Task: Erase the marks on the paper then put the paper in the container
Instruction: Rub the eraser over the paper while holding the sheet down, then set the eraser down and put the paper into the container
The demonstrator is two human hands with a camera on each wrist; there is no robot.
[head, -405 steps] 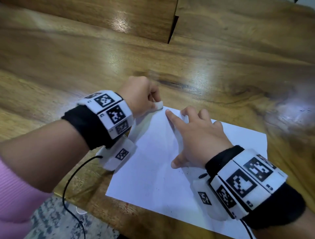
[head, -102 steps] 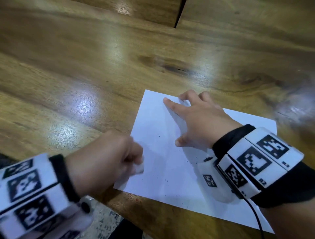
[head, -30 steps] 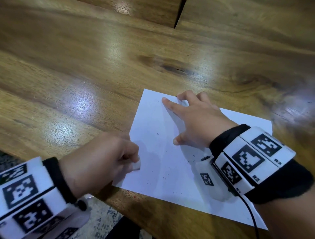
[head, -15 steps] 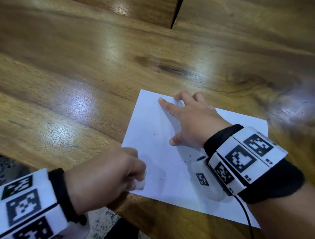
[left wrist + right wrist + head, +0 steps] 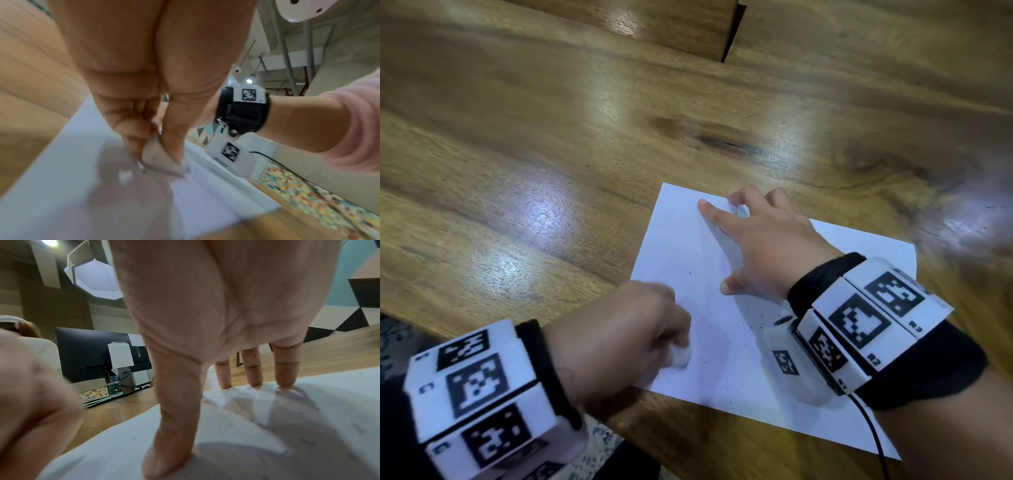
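Note:
A white sheet of paper (image 5: 688,246) lies flat on the wooden table (image 5: 551,137) near its front edge, sprinkled with small dark eraser crumbs. My left hand (image 5: 626,335) pinches a white eraser (image 5: 681,356) and presses it on the sheet's near left part. In the left wrist view the eraser (image 5: 158,155) sits between thumb and fingers, touching the paper (image 5: 61,186). My right hand (image 5: 763,246) lies spread on the sheet's middle, straight fingertips (image 5: 284,382) pressing the paper (image 5: 308,426) down. No container shows in any view.
The wooden tabletop stretches far and left of the sheet. A dark gap between boards (image 5: 731,37) sits at the back. In the right wrist view the back of a black monitor (image 5: 92,353) stands on the table beyond. Patterned floor (image 5: 393,335) shows below the table edge.
My left hand with the eraser has shifted right and slightly inward across the sheet's near left area. My right hand keeps its place on the paper.

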